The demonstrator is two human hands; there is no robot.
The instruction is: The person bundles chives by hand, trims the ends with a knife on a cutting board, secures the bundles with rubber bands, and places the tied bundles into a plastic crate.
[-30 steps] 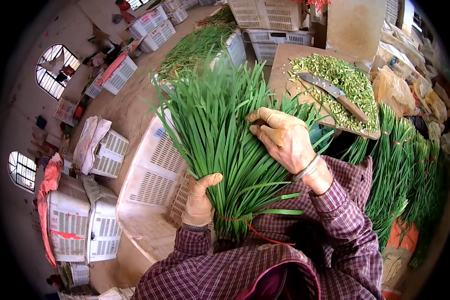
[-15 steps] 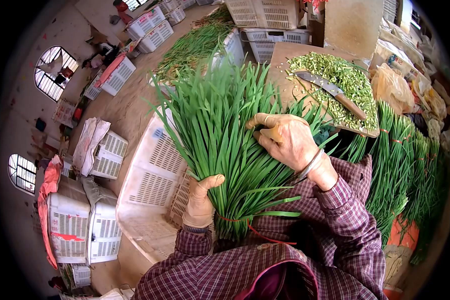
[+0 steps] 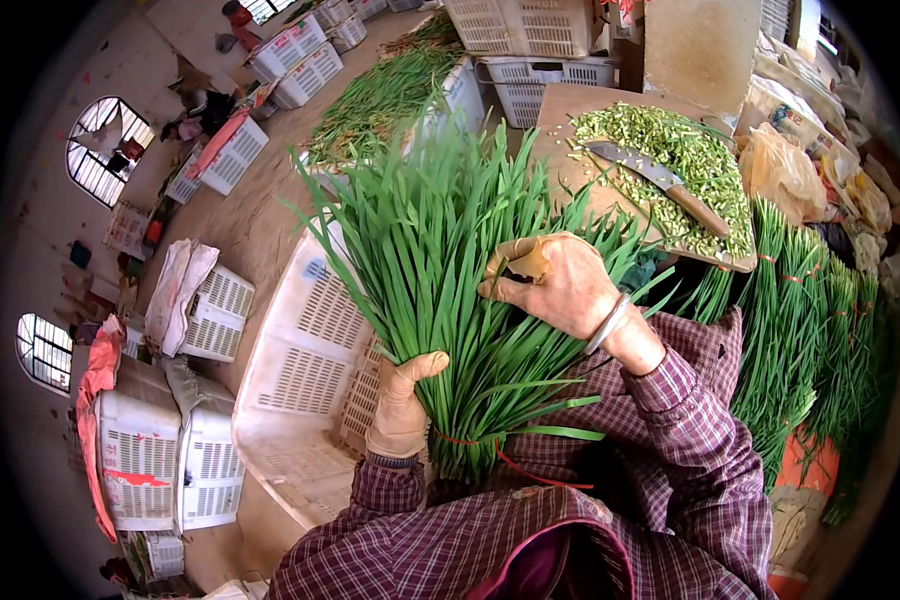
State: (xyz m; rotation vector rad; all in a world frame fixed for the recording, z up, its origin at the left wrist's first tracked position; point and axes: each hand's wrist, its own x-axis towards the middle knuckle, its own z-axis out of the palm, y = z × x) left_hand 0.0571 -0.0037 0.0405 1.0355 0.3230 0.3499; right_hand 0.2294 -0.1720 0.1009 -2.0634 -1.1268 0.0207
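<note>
A big bunch of long green leaves (image 3: 440, 260) fans out over my lap, bound near its lower end by a red tie (image 3: 462, 438). My left hand (image 3: 405, 400) grips the bunch low on its left side, thumb across the front. On the right side of the leaves, my right hand (image 3: 555, 282) has its thumb and fingers curled together at the leaf surface; what lies between the fingertips is too small to make out. Worn coverings show on the fingers, and a bracelet (image 3: 610, 322) circles the right wrist.
A knife (image 3: 660, 180) lies on chopped green pieces on a board (image 3: 560, 140) at the upper right. Tied green bunches (image 3: 795, 300) lie at the right. A white crate (image 3: 290, 400) stands left of the bunch. Farther back are stacked crates (image 3: 550, 85) and loose greens (image 3: 390, 95).
My right hand has shifted slightly left over the leaves, and its fingers have changed their curl. My left hand holds the same place on the bunch.
</note>
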